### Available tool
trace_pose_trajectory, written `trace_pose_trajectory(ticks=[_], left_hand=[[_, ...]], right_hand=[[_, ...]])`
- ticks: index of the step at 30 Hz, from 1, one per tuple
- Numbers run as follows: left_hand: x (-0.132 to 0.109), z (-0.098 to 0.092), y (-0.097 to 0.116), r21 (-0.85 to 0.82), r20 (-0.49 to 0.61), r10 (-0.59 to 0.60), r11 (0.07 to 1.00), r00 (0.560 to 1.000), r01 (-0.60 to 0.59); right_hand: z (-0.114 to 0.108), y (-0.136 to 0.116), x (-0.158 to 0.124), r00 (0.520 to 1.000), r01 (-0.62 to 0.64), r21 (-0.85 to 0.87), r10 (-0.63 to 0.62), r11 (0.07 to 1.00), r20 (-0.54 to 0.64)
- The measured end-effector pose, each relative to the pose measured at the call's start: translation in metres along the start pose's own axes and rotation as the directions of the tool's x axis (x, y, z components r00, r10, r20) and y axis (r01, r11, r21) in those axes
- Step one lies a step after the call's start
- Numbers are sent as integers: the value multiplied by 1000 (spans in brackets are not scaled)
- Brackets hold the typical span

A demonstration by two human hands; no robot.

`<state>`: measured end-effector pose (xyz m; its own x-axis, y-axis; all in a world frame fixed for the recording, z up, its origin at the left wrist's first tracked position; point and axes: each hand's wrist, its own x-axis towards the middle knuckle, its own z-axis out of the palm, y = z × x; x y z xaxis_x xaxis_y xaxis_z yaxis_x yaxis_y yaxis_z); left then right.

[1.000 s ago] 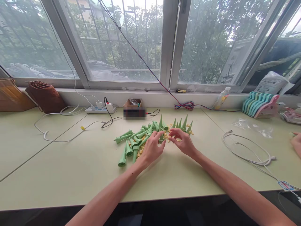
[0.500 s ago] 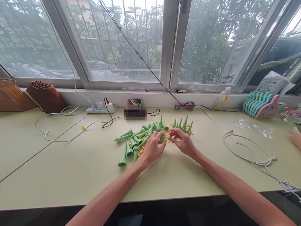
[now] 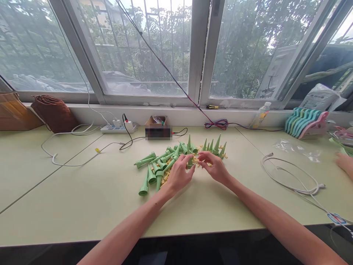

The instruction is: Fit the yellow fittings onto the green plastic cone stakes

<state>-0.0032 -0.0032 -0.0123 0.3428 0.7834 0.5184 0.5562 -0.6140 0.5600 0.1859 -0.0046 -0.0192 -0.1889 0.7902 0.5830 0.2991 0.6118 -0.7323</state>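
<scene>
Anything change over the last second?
Only the co-worker's hand at the right edge slid slightly left and toward the window. The left hand and right hand stay fingertip to fingertip over the green cones and yellow pieces. Whether either hand grips one is unclear.

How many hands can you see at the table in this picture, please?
3: the person's left hand and right hand meet at the pile of green cones mid-table; another person's hand shows at the far right edge. None seems hidden.
</scene>
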Motion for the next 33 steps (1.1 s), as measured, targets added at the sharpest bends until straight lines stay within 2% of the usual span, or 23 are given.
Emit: trace_pose_trajectory(ticks=[14,24,33], left_hand=[[0,1,-1,12,-1,21,1000,1000,-21],[0,-1,1,9,-9,24,1000,1000,-24],[-1,0,0,-6,18,14,1000,1000,-14]], right_hand=[[0,5,-1,999,-42,-7,42,999,20],[-1,-1,0,999,39,-110,-38,993,6],[-1,1,0,999,21,-119,-18,993,27]])
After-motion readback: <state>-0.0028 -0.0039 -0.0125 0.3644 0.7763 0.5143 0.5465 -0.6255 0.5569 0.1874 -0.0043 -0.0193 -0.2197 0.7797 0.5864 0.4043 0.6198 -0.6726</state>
